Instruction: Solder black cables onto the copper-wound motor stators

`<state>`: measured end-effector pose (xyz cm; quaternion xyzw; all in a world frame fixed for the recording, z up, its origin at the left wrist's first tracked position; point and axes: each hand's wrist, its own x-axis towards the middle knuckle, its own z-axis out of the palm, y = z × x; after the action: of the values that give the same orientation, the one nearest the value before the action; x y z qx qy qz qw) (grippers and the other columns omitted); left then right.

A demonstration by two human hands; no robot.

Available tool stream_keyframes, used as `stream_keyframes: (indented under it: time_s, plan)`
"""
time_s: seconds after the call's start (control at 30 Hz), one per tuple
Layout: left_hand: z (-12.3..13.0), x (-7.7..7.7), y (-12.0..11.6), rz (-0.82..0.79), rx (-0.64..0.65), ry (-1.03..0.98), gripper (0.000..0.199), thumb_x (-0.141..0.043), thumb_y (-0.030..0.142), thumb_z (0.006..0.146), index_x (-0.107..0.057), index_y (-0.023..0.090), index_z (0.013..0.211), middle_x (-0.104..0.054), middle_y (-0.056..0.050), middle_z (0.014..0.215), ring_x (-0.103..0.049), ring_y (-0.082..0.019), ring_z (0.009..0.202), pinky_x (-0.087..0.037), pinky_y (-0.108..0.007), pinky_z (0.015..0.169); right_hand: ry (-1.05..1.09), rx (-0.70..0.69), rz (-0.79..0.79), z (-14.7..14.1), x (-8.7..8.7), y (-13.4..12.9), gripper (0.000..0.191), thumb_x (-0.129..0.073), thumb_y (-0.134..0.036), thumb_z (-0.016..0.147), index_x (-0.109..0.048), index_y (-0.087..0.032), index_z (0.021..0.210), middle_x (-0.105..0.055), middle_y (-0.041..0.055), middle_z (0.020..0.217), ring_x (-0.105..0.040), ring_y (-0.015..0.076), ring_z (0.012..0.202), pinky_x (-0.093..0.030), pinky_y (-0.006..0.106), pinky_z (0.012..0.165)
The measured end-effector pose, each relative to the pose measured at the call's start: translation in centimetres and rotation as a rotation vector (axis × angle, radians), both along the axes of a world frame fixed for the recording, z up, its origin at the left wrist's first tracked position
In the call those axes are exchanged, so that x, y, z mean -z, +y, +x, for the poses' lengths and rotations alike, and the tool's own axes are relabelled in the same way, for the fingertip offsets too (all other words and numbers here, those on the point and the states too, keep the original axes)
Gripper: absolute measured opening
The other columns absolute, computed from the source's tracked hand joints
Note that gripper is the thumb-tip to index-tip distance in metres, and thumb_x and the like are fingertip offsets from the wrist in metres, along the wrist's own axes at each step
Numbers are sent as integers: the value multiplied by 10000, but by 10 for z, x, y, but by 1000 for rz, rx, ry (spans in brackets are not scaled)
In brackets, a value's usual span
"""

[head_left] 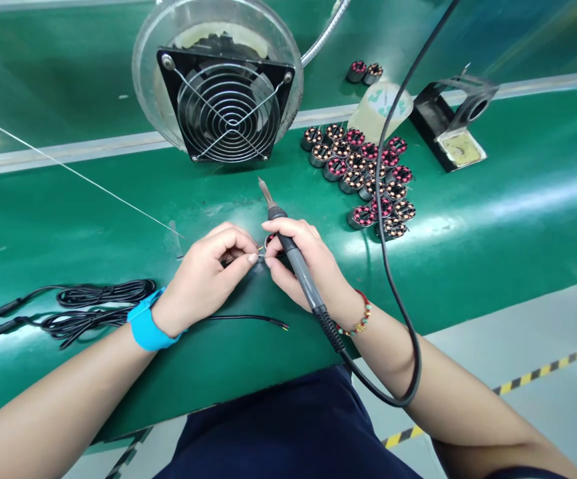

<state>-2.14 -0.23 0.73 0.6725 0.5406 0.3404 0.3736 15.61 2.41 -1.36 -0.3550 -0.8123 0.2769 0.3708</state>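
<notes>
A green bench (492,219) spans the view above a pale floor (542,346); a caged fan (231,113) faces the work, an iron stand (452,126) sits far right, wound coils (353,179) cluster beside it, and a black cord (384,263) hangs across them; bundled cables (103,293) lie left. The left hand (211,273) pinches a fine wire (261,255); the right hand (313,266) grips a soldering iron (301,266), tip pointing fanward, fingertips near that wire; one coil (269,243) sits partly hidden behind them.
</notes>
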Motion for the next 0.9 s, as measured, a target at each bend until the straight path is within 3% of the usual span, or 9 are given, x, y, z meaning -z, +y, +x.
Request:
stream_keyframes:
  time_s: [0.2, 0.33, 0.53, 0.77, 0.9]
  plan:
    - [0, -2, -1, 219, 121, 162, 108, -559, 81, 866, -616, 150, 806, -637, -33, 912, -592, -119, 900, -459, -225, 823, 40, -15, -60, 1, -2, 0, 347, -500, -123, 845, -467, -249, 1167, -658, 19, 955, -595, 214, 956, -430, 414, 900]
    - [0, -1, -2, 284, 151, 215, 125, -543, 69, 869, -652, 130, 878, -645, -62, 951, -603, -129, 917, -467, -231, 826, 95, -42, -112, 2, -2, 1, 344, -500, -107, 844, -467, -235, 1162, -647, 7, 897, -592, 202, 919, -437, 400, 888]
    - [2, 1, 0, 147, 58, 173, 151, -541, 47, 811, -648, 143, 765, -641, -31, 852, -596, -127, 825, -467, -241, 769, -36, -78, -7, 8, -3, 4, 439, -516, -85, 828, -448, -249, 1229, -670, -4, 917, -563, 214, 940, -394, 395, 887]
    - [1, 3, 4, 1, 1, 130, 152, -531, 111, 787, -655, 171, 725, -634, -8, 811, -582, -129, 777, -470, -250, 724, -192, -126, 93, 8, 2, 6, 401, -489, -103, 866, -478, -224, 1248, -678, 17, 919, -533, 227, 901, -390, 377, 820]
    - [0, 3, 6, -26, 7, 107, 148, -530, 120, 770, -653, 175, 709, -630, -9, 797, -577, -134, 775, -469, -249, 705, -156, -94, 94, 6, 3, 6, 335, -493, -138, 899, -496, -223, 1223, -680, 11, 907, -537, 219, 870, -408, 369, 814]
